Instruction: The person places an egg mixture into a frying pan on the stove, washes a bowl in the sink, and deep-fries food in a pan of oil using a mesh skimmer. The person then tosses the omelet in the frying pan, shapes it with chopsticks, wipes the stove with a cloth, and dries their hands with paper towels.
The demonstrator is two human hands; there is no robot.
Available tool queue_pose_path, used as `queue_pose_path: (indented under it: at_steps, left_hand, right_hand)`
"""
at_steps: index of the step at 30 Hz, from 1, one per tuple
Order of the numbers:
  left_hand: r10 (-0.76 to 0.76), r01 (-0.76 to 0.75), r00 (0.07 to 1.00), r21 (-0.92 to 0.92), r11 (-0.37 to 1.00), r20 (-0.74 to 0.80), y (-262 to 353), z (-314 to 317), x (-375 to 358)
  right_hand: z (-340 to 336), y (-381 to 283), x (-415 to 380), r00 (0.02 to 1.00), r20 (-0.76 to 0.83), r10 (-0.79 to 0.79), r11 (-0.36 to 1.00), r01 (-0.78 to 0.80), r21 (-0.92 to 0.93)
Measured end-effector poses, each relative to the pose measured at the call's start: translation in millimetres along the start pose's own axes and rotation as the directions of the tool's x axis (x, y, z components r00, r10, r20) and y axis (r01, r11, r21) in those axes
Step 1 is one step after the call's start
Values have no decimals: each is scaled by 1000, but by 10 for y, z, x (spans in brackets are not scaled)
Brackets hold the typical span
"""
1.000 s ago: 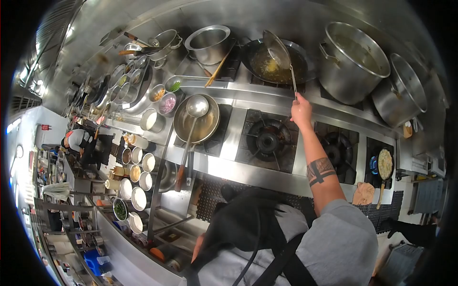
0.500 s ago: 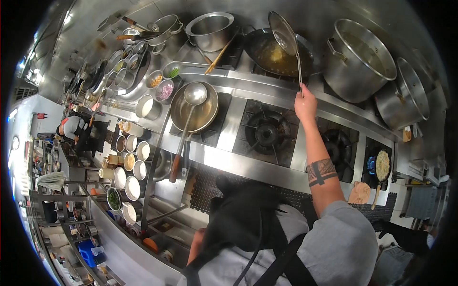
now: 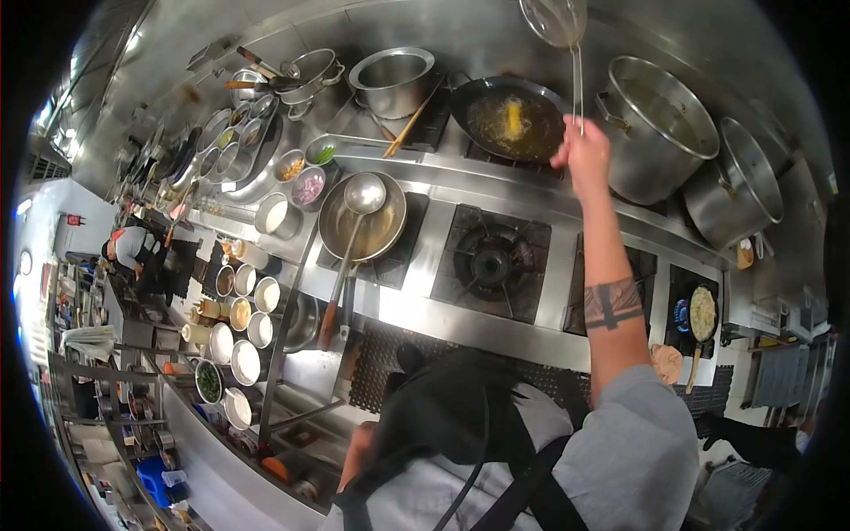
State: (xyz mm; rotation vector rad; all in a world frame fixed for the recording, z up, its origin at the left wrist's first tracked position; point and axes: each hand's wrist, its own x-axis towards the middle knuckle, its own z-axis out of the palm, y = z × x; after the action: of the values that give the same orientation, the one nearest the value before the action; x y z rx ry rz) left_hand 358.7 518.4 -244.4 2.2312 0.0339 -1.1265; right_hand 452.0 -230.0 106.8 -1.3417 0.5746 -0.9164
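My right hand is closed around the long thin handle of a wire strainer, raised to the top edge of the view. Its bowl is partly cut off there. Below and to the left sits a dark wok of oil, where a yellow piece of food bubbles. A large steel pot stands just right of this hand. Low by my apron, a bit of my left hand or wrist shows, its fingers hidden.
A pan with a ladle rests on the near left burner. Several containers line the left side. At far right, a frying pan of food sits over a blue flame. Another person works in the far left background.
My right hand has risen up and to the right, lifting the strainer away from above the wok. The yellow food in the oil is now uncovered.
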Motion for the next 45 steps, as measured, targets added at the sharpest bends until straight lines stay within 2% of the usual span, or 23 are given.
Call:
queue_pose_path:
  at_steps: [1,2,3,5,7,8,10,13,15,18,20,23,27,29,31,33,35,36,38,39,40,42,45]
  left_hand:
    - [-45,46,999,51,998,-30,102,-31,-2]
    - [-40,41,999,54,998,-31,92,-42,40]
    - [7,-3,998,50,999,-67,36,-34,106]
    - [52,-47,993,47,998,-103,161,-82,51]
    - [-58,46,993,-110,993,-104,765,-225,-393]
    - [-62,50,992,-115,992,-105,771,-227,-492]
    - [-35,31,995,-39,999,-98,771,-276,-532]
    - [1,-24,995,-240,970,-96,211,-26,-479]
    - [-7,2,998,-64,998,-66,-277,130,-460]
    - [-36,38,999,81,996,-29,-749,293,-553]
    - [-54,55,998,120,991,-15,-856,337,-575]
    - [-65,67,998,106,992,-19,-900,349,-551]
    - [-78,78,996,1,997,-41,-809,284,-336]
    - [-81,78,996,-53,996,-47,-699,261,-192]
    - [-77,74,996,-45,996,-55,-408,189,-170]
    - [-70,69,996,-19,997,-58,-41,54,-196]
    - [-161,162,986,7,987,-51,550,-114,-380]
    - [-156,157,986,21,987,-51,513,-147,-321]
    - [62,-35,989,192,981,-135,551,-210,-246]
    - [66,-38,989,202,979,-130,600,-239,-274]
    - [-54,63,989,65,996,-137,1043,-297,-508]
    - [-173,164,976,-75,984,-131,1335,-333,-657]
    - [-231,228,966,-40,973,-114,1197,-350,-603]
  right_hand:
    - [-2,-111,182,995,97,17,984,-33,175]
    - [102,-419,261,989,107,100,966,-123,228]
    - [27,-452,520,948,316,29,912,-154,380]
    - [59,-638,909,856,516,-36,861,-235,450]
    - [103,-602,1297,803,597,5,873,-295,390]
    - [154,-522,1444,799,601,7,872,-299,387]
    - [293,-422,1650,947,269,174,967,-216,136]
    - [344,-403,1753,971,217,100,984,-129,124]
    - [390,-405,1824,974,227,-5,995,-19,101]
    - [479,-642,1602,983,182,-15,980,-21,197]
    - [444,-673,1549,987,153,55,991,-36,-129]
    - [270,-553,1374,997,76,30,960,-8,-281]
    - [-43,-142,649,996,34,78,895,-55,-442]
    - [-206,204,259,995,16,94,729,-58,-682]
    - [-387,739,-13,922,201,-330,368,322,-873]
    - [-447,896,-272,986,67,-150,444,128,-887]
    - [-556,990,-320,983,91,-161,417,151,-896]
    - [-525,899,-379,987,71,-147,428,128,-894]
    - [-496,789,-452,989,47,-141,455,108,-884]
    - [-484,763,-509,989,35,-141,456,96,-885]
    - [-440,705,-590,989,1,-146,483,72,-873]
    - [-465,818,-630,979,-30,-200,528,82,-845]
    - [-541,1128,-578,981,15,-192,512,113,-851]
